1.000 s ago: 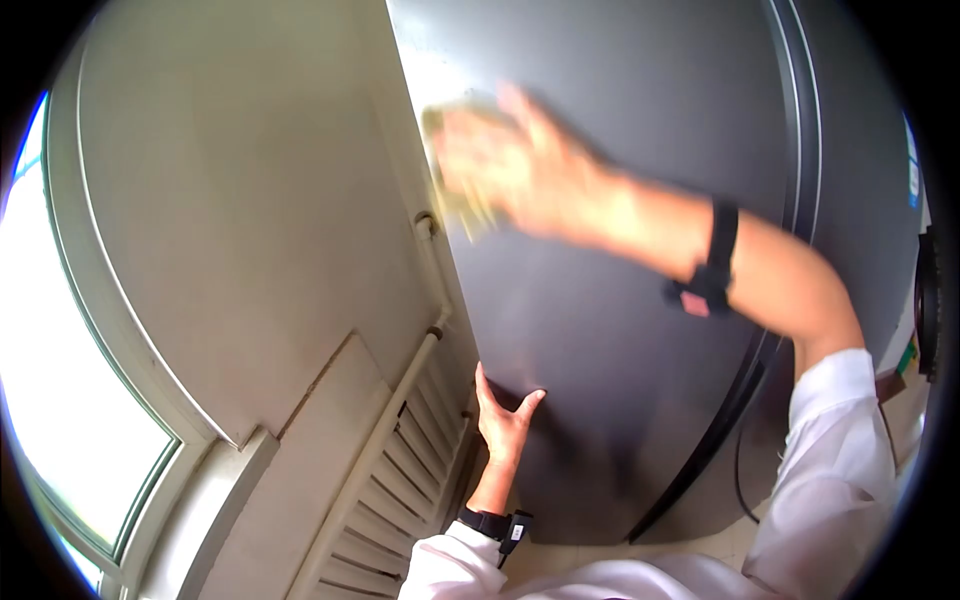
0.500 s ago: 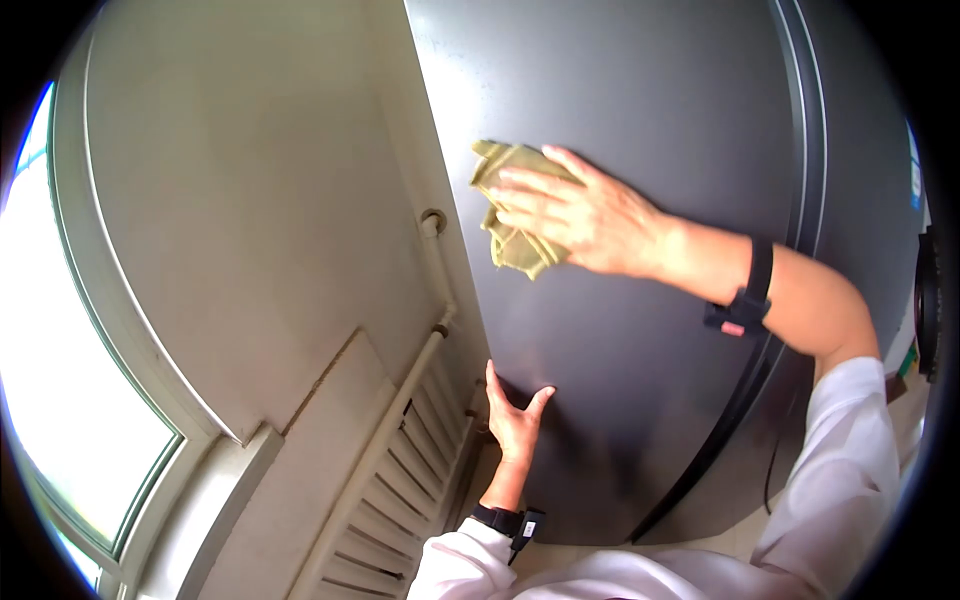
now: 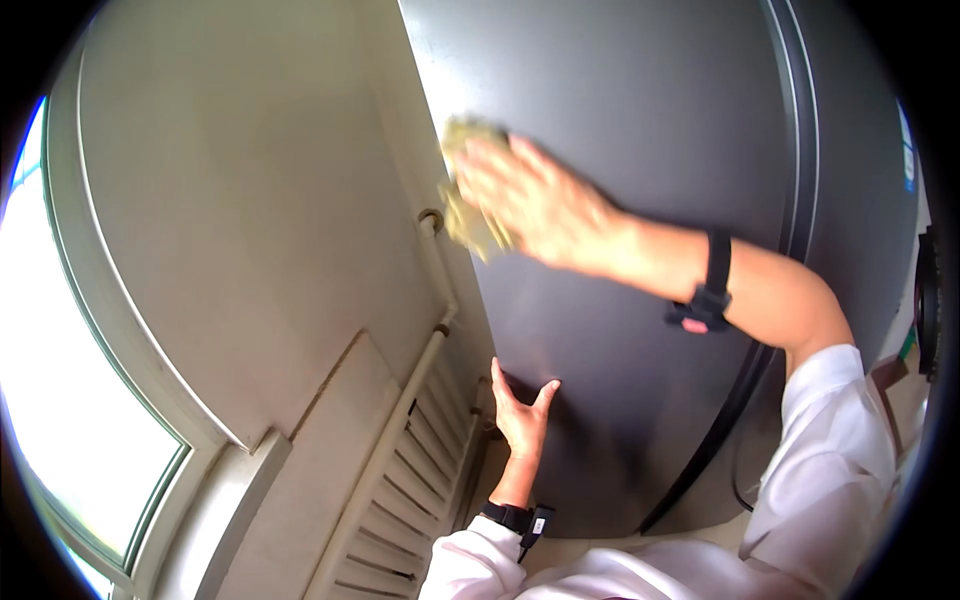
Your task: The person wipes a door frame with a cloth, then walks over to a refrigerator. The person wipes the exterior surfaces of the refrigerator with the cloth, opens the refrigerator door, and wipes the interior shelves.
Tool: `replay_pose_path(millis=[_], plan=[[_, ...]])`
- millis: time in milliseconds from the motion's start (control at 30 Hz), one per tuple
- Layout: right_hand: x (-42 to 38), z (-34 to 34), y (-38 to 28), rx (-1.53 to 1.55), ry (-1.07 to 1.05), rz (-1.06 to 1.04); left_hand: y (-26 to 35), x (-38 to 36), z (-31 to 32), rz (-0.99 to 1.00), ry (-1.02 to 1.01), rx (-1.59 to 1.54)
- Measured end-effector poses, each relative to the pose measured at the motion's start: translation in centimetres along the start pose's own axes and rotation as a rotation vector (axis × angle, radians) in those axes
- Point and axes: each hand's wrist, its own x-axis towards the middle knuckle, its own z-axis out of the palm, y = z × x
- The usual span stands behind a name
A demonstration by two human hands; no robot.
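Note:
My right hand [image 3: 550,210] presses a yellow-green cloth [image 3: 472,225] flat against the grey refrigerator door [image 3: 640,400], near its upper left edge. Hand and cloth are blurred by motion, and part of the cloth is hidden under the fingers. Lower down, my left hand [image 3: 520,418] rests at the door's left edge with thumb and fingers spread, holding nothing. Each arm wears a black strap with a small device on it.
A white radiator [image 3: 385,500] and a pipe [image 3: 437,270] stand along the wall left of the refrigerator. Farther left are a bright window [image 3: 70,360] and its sill [image 3: 215,510]. A long dark door handle groove [image 3: 705,455] runs down the refrigerator's right part.
My right hand has slid left with the cloth, bringing it to the door's left edge. My left hand stays in nearly the same place.

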Motion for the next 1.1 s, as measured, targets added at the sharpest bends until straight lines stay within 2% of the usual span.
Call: replay_pose_path(millis=[100,167,233,300,400,533,567,600,700,733,800,833,867,900,933,967,1033,1100], plan=[[-1.2,-0.8,-0.1,0.236,-0.142,-0.124,0.0,0.0,0.0,0.071,0.039,0.058],[1.3,-0.2,2.5,0.096,-0.055,-0.199,-0.2,0.2,0.2,0.086,0.044,0.068],[6.6,2.1,7.6,-0.011,0.156,-0.071,-0.4,0.0,0.2,0.093,0.045,0.079],[12.3,1.7,12.9,0.053,0.217,0.07,-0.1,0.0,0.0,0.07,0.027,0.065],[16.6,0.4,15.3,0.066,0.297,0.265,0.0,0.1,-0.1,0.057,0.028,0.071],[13.3,1.9,10.9,-0.078,0.247,0.222,-0.2,0.1,0.0,0.064,0.039,0.027],[11.2,1.9,8.5,-0.101,0.197,0.17,-0.2,0.2,0.0,0.063,0.036,0.023],[8.3,1.2,5.5,0.016,0.105,0.113,-0.2,0.1,0.0,0.059,0.029,0.021],[0.9,-0.8,-1.5,-0.057,-0.2,-0.064,0.1,0.0,-0.2,0.071,0.008,0.051],[-0.4,-0.9,-2.7,-0.022,-0.211,-0.06,0.2,0.0,-0.5,0.069,0.01,0.06],[-2.5,-1.5,-3.9,-0.019,-0.263,-0.095,0.1,0.4,-1.4,0.029,-0.124,0.063],[-3.1,-1.4,-3.8,0.018,-0.284,-0.119,-0.1,1.1,-2.0,0.098,-0.153,-0.015],[-3.8,-0.6,-4.0,0.202,-0.211,-0.074,-0.1,1.3,-2.7,0.157,-0.07,-0.065],[-3.6,0.1,-4.0,0.214,-0.201,-0.078,1.1,2.0,-3.7,0.215,0.017,-0.113],[-4.2,0.3,-4.2,0.324,-0.163,0.007,3.2,1.8,-4.4,0.312,0.087,-0.133],[-4.3,0.5,-4.4,0.434,-0.126,0.084,5.0,1.9,-5.1,0.513,0.151,-0.026],[-4.6,0.0,-4.7,0.526,-0.039,0.146,9.5,2.3,-5.0,0.744,0.145,0.134],[-4.5,-0.3,-4.2,0.577,0.039,0.232,12.2,5.2,-3.4,0.811,0.191,0.178]])
